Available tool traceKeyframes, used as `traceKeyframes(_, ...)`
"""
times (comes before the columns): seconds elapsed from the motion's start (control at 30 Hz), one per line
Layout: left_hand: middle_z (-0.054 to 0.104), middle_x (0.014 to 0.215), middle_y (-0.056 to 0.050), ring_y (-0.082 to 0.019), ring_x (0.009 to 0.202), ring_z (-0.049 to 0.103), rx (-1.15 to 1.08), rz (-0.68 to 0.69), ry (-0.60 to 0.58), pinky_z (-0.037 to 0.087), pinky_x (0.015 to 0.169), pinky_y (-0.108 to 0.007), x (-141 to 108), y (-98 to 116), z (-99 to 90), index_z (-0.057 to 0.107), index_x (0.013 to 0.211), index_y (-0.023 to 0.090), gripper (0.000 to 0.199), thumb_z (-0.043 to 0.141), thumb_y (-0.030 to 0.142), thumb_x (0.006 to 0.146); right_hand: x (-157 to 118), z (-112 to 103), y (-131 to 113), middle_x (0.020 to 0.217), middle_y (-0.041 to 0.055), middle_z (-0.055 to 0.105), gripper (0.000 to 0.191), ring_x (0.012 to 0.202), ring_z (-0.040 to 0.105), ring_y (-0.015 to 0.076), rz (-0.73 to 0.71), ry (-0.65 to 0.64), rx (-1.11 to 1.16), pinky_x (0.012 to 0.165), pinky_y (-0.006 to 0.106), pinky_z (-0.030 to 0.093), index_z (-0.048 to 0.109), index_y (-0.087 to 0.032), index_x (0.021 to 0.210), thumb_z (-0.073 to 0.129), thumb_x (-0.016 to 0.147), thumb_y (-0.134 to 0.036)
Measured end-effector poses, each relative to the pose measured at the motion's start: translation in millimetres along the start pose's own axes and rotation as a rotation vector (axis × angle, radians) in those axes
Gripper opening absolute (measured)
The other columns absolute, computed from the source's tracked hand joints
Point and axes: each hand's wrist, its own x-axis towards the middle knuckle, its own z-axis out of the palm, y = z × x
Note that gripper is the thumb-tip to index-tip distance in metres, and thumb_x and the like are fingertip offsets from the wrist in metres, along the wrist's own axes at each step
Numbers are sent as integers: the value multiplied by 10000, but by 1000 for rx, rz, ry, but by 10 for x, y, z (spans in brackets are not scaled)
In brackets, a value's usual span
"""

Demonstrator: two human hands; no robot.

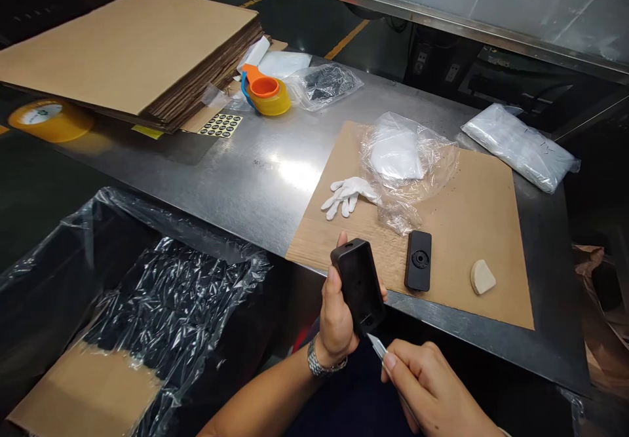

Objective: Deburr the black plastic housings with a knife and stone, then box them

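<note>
My left hand (337,312) is closed around a black plastic housing (361,283), a hollow box whose open side faces me. In my right hand (425,381) is a utility knife (377,346), its blade tip at the lower end of the housing. Whether the blade touches the plastic I cannot tell. Beyond them, on a cardboard sheet (472,227), lies a second black plastic part (419,261) with a round feature in its face. To its right sits a cream-coloured wedge-like block (482,277), and to its left a white glove (348,196).
A clear plastic bag (407,162) with white contents lies on the cardboard; another wrapped packet (521,145) is at right. A tape dispenser (268,93), a tape roll (49,120) and stacked cardboard (132,44) occupy the metal table (246,181). A plastic-lined bin (171,299) stands lower left.
</note>
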Motion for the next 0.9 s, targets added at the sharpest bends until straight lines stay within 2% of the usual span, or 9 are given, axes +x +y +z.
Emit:
traceKeyframes(0.2,616,814,-33,-193,613,583,41,50,5,495,580,-326,-9,-29,-23,234,1393,346,583,409,537,870,0,-3,-13,367,-67,368,418,348,338,65,-23,15,-28,409,214,226,494,-180,686,293,935,-448)
traceKeyframes(0.5,616,797,-23,-191,599,565,53,79,-7,472,549,-309,5,-35,5,169,1407,359,627,420,543,862,30,42,11,376,-61,404,413,344,361,60,-18,11,2,412,200,243,489,-177,685,283,939,-429)
traceKeyframes(0.73,614,801,-18,-178,595,568,29,115,14,480,555,-303,-1,-37,15,172,1400,381,601,395,549,868,15,60,6,367,-69,393,404,327,373,60,9,-31,154,402,168,289,485,-177,709,292,930,-454)
traceKeyframes(0.9,613,820,-19,-167,599,574,-18,98,9,488,560,-294,1,-25,40,170,1392,404,584,391,549,871,-12,18,-15,351,-78,355,417,320,360,61,-13,34,143,398,168,276,484,-177,714,288,925,-478)
